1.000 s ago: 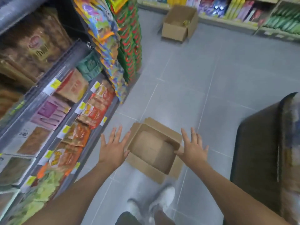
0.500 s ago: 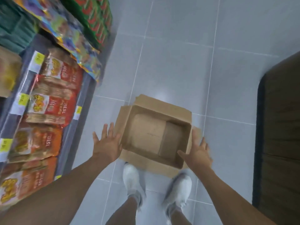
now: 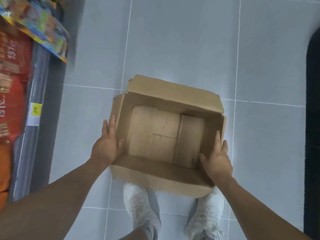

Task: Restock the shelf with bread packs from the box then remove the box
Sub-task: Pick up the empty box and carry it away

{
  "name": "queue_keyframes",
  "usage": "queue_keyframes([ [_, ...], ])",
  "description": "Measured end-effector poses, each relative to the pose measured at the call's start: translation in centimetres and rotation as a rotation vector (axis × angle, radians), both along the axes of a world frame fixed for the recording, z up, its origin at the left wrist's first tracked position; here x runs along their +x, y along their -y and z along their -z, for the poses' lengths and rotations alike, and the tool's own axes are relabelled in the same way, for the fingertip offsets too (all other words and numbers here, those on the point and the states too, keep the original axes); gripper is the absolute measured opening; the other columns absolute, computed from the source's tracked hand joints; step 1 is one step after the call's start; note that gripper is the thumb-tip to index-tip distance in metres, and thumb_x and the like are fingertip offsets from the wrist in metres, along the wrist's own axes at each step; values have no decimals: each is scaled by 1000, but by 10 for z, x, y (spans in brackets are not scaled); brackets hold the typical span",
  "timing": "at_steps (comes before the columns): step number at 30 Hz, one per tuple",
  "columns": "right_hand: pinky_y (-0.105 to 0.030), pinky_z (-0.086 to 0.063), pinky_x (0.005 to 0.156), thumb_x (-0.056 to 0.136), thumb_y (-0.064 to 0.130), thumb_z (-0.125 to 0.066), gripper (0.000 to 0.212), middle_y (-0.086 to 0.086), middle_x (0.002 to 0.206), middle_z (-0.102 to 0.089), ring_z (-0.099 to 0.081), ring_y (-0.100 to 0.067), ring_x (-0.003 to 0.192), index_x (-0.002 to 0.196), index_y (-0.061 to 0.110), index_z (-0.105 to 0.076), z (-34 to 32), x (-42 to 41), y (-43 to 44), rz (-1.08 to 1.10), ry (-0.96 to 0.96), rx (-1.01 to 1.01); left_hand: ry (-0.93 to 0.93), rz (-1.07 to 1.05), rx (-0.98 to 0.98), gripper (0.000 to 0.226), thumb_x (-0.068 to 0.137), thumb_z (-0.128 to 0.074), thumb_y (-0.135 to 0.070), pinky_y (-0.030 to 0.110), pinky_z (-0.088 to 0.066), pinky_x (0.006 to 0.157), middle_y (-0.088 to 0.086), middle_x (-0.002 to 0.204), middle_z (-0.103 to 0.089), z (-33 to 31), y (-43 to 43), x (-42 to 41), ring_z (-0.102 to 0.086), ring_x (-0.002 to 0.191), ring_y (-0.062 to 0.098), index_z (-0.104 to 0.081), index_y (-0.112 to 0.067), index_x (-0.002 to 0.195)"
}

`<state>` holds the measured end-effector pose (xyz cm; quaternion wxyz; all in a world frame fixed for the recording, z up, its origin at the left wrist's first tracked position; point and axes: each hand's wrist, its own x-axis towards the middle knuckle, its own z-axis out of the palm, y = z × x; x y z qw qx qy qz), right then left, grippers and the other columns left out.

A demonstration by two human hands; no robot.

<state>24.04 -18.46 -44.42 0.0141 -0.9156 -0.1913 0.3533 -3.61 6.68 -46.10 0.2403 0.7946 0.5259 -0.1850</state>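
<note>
the cardboard box (image 3: 155, 132) is seen at the centre of the frame, open at the top, with its flaps folded outward and nothing lying on its bare bottom. it is held at both short sides. the left hand (image 3: 107, 144) is laid against the outer left wall, its fingers (image 3: 109, 125) kept straight and close together along the cardboard, while the thumb is hooked over the rim, so that the wall is pinched. the right hand (image 3: 218, 158) is set on the right wall in the same way: the thumb is placed inside the box and the fingers (image 3: 218, 138) are stretched up along the wall's edge. whether the box rests on the floor or is lifted off it cannot be told; the toes of two white shoes (image 3: 140, 208) at the lower centre are partly covered by its near wall. grey floor tiles (image 3: 173, 40) are spread all round. along the left edge of the frame a shelf (image 3: 34, 84) is seen, blurred, filled with red and orange packs (image 3: 12, 84) and marked by a yellow price tag (image 3: 35, 110); bright multicoloured packs (image 3: 39, 26) are hung at the upper left. a dark object (image 3: 313, 118) is cut off by the right edge.
</note>
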Motion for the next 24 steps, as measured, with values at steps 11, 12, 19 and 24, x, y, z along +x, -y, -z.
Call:
queue_keyframes([
  [11, -36, -46, 60, 81, -15, -38, 110, 7, 168, -16, -56, -29, 66, 156, 41, 20, -19, 11, 3, -113, 57, 10, 31, 11, -53, 109, 92, -57, -6, 45, -56, 61, 1, 72, -49, -28, -8, 11, -57, 57, 26, 25, -45, 152],
  [12, -36, -46, 60, 81, -14, -38, 111, 8, 167, -16, -57, -29, 65, 156, 42, 21, -27, 14, 1, -105, 53, 16, 34, 8, -53, 111, 91, -58, -7, 45, -57, 61, 1, 73, -49, -37, -10, 13, -57, 57, 25, 26, -46, 152],
  [19, -35, -43, 61, 83, -9, -43, 112, 11, 165, -21, -60, -29, 68, 152, 47, 27, -119, 40, -17, -100, 78, 48, 78, 2, 2, 109, 91, -53, -3, 44, -52, 59, 2, 71, -48, -141, -25, 34, -54, 58, 26, 27, -49, 150],
  [24, -42, -52, 67, 87, -1, -47, 112, 9, 163, -27, -66, -31, 79, 147, 51, 32, -233, 49, -24, -119, 94, 91, 132, 19, 24, 106, 91, -49, -3, 42, -46, 66, 3, 77, -47, -259, -28, 43, -54, 66, 29, 24, -50, 151],
])
